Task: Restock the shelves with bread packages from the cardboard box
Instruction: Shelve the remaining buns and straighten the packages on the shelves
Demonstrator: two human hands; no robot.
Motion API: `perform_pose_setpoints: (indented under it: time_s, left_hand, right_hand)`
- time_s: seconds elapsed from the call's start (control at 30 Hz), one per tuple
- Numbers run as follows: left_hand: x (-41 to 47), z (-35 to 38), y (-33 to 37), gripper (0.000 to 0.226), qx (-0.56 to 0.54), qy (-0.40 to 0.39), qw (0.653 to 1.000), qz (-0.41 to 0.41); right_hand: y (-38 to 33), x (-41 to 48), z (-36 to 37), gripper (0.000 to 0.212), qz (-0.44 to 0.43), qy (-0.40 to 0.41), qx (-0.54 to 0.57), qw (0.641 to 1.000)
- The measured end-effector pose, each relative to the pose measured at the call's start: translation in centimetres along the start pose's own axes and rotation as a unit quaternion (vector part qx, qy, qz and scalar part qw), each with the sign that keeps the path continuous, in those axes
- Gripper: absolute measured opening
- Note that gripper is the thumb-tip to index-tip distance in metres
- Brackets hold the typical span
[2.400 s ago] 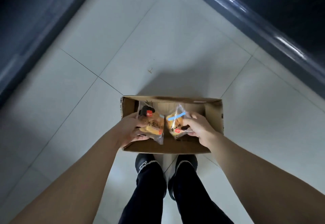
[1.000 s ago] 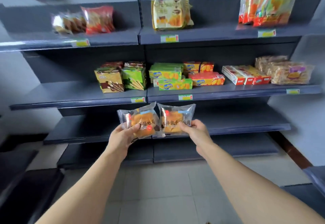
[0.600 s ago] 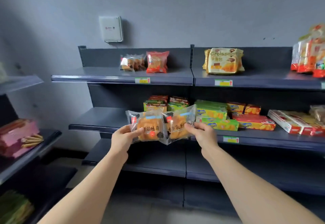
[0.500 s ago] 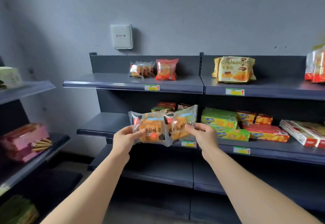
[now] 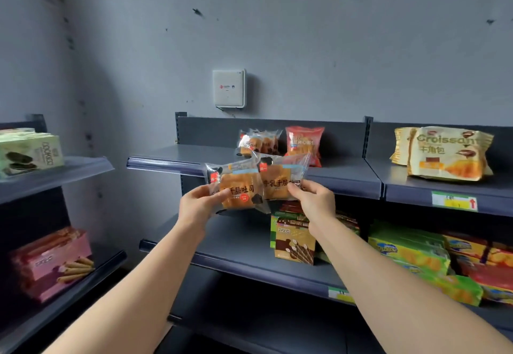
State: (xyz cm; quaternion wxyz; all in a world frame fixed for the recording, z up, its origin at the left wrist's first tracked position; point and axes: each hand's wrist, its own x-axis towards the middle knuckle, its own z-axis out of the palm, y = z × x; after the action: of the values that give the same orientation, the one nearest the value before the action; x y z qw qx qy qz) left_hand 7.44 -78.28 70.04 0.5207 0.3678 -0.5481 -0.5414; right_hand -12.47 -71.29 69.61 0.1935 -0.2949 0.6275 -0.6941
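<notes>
Here, holds two clear bread packages side by side just in front of the top shelf (image 5: pixel 191 155), level with its front edge. Grips the left bread package (image 5: pixel 240 187) with the left hand (image 5: pixel 197 207), thumb pressed on the wrapper's face and fingers curled behind its lower left corner. Pinches the right bread package (image 5: pixel 281 180) with the right hand (image 5: pixel 315 201), fingertips closed on the wrapper's lower right corner. Overlaps the two wrappers slightly at the middle, the left one in front; shows in each a golden loaf and a red corner label. Reaches both bare forearms up from below the top shelf. Has, on the top shelf right behind the held pair, a clear pack of small breads (image 5: pixel 258 142) just beside a red snack bag (image 5: pixel 304 142). Has, farther right on the top shelf past its upright divider, golden croissant bags (image 5: pixel 444 153) leaning back, with a green and yellow price tag (image 5: pixel 454 201) on the front edge under them. Shows above the top shelf a white wall box (image 5: pixel 229 88) mounted on the grey wall (image 5: pixel 333 62). Shows one level below the top shelf an upright wafer-stick box (image 5: pixel 294 244) and, under the shelf's right half, green boxes (image 5: pixel 410 251). Shows, left of the top shelf on a separate side rack (image 5: pixel 69 170), a pale green cookie box (image 5: pixel 30 153) at about the same height and a pink wafer-roll box (image 5: pixel 52 262) lower down.
</notes>
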Motion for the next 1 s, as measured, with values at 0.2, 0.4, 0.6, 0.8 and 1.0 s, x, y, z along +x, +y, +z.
perform_pose_setpoints:
  time_s: [0.2, 0.4, 0.6, 0.8, 1.0]
  left_hand:
    - [6.5, 1.1, 0.8, 0.020, -0.009, 0.015, 1.000, 0.023]
    - [13.7, 1.8, 1.1, 0.020, -0.002, 0.003, 1.000, 0.029]
    - [21.5, 2.1, 0.7, 0.020, 0.014, -0.051, 0.998, 0.041]
    - [28.6, 2.3, 0.2, 0.020, 0.030, -0.107, 0.993, 0.031]
    - [32.7, 3.2, -1.7, 0.024, 0.050, -0.151, 0.987, 0.011]
  right_hand:
    - [-1.4, 6.8, 3.7, 0.035, -0.030, -0.010, -0.058, 0.998]
    - [-2.4, 12.3, 8.2, 0.026, -0.020, 0.004, -0.059, 0.998]
    - [-1.9, 17.5, 13.5, 0.021, -0.010, 0.023, -0.061, 0.998]
    - [-0.6, 22.3, 17.0, 0.020, 0.039, 0.064, -0.081, 0.994]
    - [0.9, 25.4, 18.8, 0.019, 0.063, 0.094, -0.128, 0.985]
